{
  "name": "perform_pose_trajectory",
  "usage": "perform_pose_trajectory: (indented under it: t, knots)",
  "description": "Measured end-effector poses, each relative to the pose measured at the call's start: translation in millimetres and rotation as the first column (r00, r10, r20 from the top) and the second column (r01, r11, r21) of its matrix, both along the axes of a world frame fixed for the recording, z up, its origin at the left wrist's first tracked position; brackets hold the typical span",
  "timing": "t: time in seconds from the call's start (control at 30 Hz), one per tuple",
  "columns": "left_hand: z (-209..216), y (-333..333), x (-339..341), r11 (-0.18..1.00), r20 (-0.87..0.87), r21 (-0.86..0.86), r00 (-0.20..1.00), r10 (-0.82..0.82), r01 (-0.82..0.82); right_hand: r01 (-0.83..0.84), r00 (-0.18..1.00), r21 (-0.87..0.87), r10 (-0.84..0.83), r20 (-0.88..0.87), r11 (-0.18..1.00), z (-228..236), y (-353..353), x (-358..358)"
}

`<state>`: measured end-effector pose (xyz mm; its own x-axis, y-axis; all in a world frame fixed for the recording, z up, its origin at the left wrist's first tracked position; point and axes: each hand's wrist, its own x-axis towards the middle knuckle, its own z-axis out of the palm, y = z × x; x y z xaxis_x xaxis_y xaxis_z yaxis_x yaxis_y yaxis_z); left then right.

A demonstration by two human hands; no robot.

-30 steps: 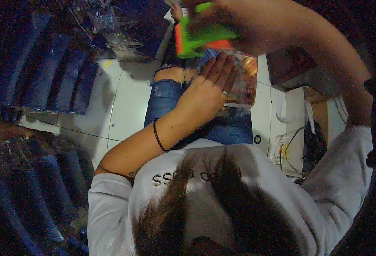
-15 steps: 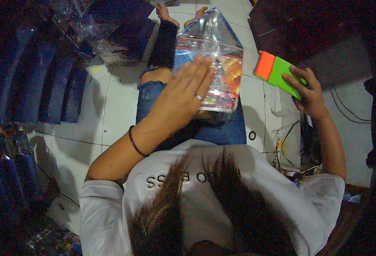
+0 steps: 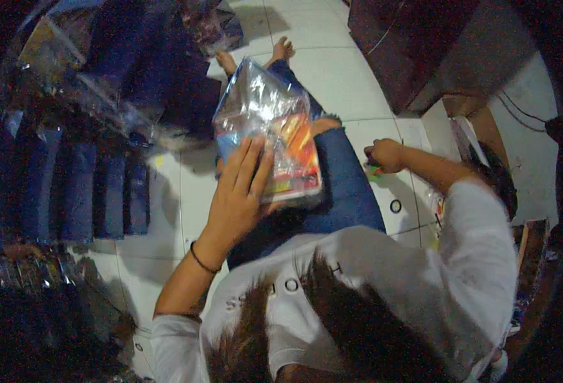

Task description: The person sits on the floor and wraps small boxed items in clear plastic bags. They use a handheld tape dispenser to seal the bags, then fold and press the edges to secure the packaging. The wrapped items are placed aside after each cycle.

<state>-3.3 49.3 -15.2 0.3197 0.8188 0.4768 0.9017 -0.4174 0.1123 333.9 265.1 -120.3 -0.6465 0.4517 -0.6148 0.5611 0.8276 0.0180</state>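
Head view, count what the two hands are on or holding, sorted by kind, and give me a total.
Clear plastic bag with colourful contents, under the left hand: 1
Small green thing, mostly hidden in the right hand: 1
Total: 2

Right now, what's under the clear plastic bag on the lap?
The bag rests on a blue-jeaned leg, with the left hand flat on top. Colourful packaged items show inside it. Whatever lies directly beneath it is covered.
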Motion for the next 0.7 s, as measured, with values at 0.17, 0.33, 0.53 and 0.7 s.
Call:
perform_pose_trajectory:
  t: [0.17, 0.33, 0.53, 0.7]
  knots:
    - [50, 28, 16, 0.959, -0.249, 0.143, 0.946, -0.206, 0.246, 0.596, 0.442, -0.194, -0.52, -0.731, 0.779, -101, 6, 48]
    - [88, 91, 89, 0.893, -0.603, -0.407, 0.678, -0.42, 0.19, 0.739, 0.103, -0.139, -0.315, -0.944, 0.659, -22, -5, -9]
    - [71, 74, 41, 0.914, 0.136, 0.026, 0.905, -0.404, 0.404, -0.026, -0.295, -0.262, -0.258, -0.92, 0.965, 54, -51, -132]
    - [-1, 89, -25, 0.888, 0.892, -0.451, -0.068, 0.446, -0.09, -0.268, -0.332, -0.837, -0.861, -0.385, 0.477, -7, -33, -191]
